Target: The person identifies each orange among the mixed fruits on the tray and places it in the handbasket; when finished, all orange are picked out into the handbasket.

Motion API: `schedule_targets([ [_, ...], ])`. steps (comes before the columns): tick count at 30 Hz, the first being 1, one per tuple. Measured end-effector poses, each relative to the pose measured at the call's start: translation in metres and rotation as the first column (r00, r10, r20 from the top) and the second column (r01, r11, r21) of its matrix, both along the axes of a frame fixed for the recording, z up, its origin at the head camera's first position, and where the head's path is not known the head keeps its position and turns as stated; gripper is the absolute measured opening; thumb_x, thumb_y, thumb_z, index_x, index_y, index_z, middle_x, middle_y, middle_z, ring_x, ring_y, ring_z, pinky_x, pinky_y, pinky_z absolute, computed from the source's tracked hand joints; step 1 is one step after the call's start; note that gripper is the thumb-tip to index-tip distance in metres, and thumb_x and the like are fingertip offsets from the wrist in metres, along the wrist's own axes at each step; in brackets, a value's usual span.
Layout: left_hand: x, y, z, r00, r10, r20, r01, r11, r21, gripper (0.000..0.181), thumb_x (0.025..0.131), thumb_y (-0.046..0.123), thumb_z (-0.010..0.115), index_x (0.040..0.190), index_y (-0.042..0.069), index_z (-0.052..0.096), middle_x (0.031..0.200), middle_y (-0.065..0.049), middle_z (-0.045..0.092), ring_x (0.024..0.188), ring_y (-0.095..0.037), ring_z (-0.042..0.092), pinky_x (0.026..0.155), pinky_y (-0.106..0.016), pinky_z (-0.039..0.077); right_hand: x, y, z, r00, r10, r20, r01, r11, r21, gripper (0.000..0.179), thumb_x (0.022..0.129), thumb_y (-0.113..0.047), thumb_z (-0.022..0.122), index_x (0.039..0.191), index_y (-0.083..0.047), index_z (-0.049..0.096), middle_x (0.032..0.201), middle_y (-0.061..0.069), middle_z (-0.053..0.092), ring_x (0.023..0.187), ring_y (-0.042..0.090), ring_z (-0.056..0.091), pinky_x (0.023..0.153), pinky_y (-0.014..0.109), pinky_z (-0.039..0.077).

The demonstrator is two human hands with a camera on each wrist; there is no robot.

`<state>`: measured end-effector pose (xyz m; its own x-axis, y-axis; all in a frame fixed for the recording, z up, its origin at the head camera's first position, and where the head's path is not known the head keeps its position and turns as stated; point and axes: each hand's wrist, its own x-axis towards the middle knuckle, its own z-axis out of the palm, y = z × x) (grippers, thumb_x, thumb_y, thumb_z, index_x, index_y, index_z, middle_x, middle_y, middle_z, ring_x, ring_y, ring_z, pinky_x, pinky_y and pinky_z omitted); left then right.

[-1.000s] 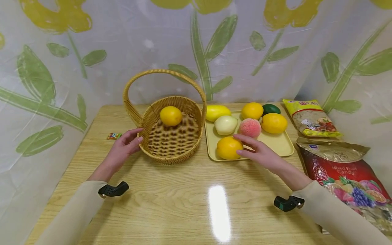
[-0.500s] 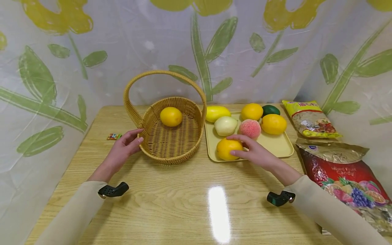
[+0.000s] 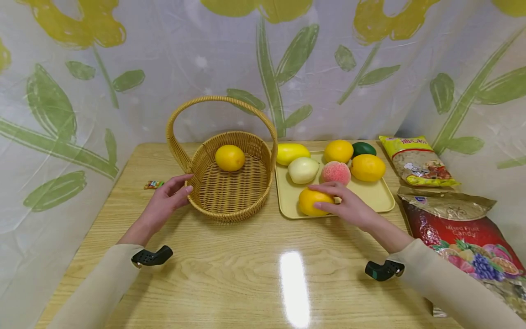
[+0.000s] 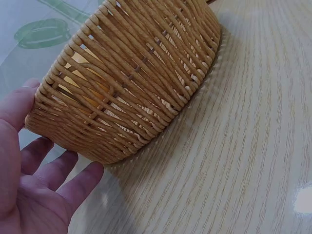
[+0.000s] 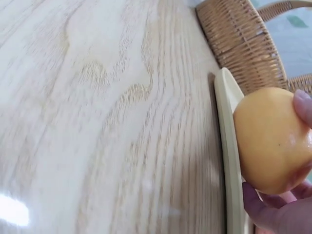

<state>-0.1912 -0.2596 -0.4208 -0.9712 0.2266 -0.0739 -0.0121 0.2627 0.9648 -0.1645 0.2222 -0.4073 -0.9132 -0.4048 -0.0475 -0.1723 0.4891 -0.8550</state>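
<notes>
My right hand (image 3: 346,205) grips an orange (image 3: 314,202) at the front of the cream tray (image 3: 290,206), thumb on the near side and fingers over the far side. In the right wrist view the orange (image 5: 273,139) sits right at the tray's rim (image 5: 228,146). At the left my left hand (image 3: 162,201) holds the rim of a round wicker basket (image 3: 230,214) with a tall handle. The left wrist view has its thumb (image 4: 19,100) at the rim and other fingers along the outer wall. One similar yellow-orange fruit (image 3: 230,158) lies inside the basket.
Other fruit on the tray includes a peach (image 3: 336,173), a pale green-white fruit (image 3: 303,170), a long yellow fruit (image 3: 292,153) and a dark green one (image 3: 363,150). Two bags, one yellow (image 3: 419,160) and one red candy bag (image 3: 460,233), lie right. A small wrapped candy (image 3: 154,184) lies left.
My right hand has closed around the orange, and the orange has shifted slightly right on the tray. The left hand and basket have stayed in place.
</notes>
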Motion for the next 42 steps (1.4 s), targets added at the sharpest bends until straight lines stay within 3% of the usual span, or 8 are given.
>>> schedule_targets([
  [9, 0.0008, 0.0003, 0.0006, 1.0, -0.005, 0.0, 0.005, 1.0, 0.021, 0.059, 0.101, 0.034, 0.054, 0.15, 0.008, 0.036, 0.158, -0.014, 0.026, 0.139, -0.032, 0.033, 0.092, -0.023, 0.052, -0.0052, 0.0034, -0.0025, 0.996, 0.087, -0.009, -0.087, 0.996, 0.004, 0.049, 0.094, -0.032, 0.067, 0.139, -0.022, 0.052, 0.141, 0.001, 0.048, 0.127, 0.025, 0.042, 0.11, 0.051, 0.03],
  [16, 0.0014, 0.001, 0.0002, 1.0, -0.006, 0.007, 0.006, 1.0, 0.022, 0.06, 0.101, 0.035, 0.055, 0.15, 0.007, 0.036, 0.158, -0.014, 0.026, 0.138, -0.03, 0.034, 0.095, -0.028, 0.051, -0.0059, 0.0035, -0.0015, 0.99, 0.139, 0.003, -0.139, 0.99, 0.001, 0.05, 0.097, -0.03, 0.063, 0.144, -0.021, 0.049, 0.141, 0.007, 0.044, 0.123, 0.027, 0.04, 0.105, 0.05, 0.032],
  [23, 0.0011, 0.0006, -0.0003, 1.0, -0.006, 0.006, 0.006, 1.0, 0.025, 0.059, 0.101, 0.034, 0.055, 0.15, 0.007, 0.036, 0.157, -0.014, 0.026, 0.139, -0.03, 0.033, 0.095, -0.028, 0.051, -0.005, 0.0024, 0.0003, 0.992, 0.123, 0.006, -0.124, 0.992, 0.02, 0.047, 0.097, -0.03, 0.062, 0.143, -0.024, 0.051, 0.139, 0.01, 0.044, 0.12, 0.027, 0.04, 0.101, 0.049, 0.034],
  [42, 0.0012, 0.0003, 0.0, 1.0, -0.005, -0.008, 0.005, 1.0, 0.028, 0.058, 0.101, 0.033, 0.054, 0.149, 0.006, 0.036, 0.159, -0.014, 0.024, 0.142, -0.034, 0.027, 0.091, -0.021, 0.052, -0.0036, 0.0017, -0.0009, 0.996, 0.089, 0.012, -0.089, 0.996, 0.006, 0.048, 0.098, -0.031, 0.061, 0.144, -0.021, 0.05, 0.142, 0.011, 0.043, 0.127, 0.03, 0.039, 0.108, 0.054, 0.03],
])
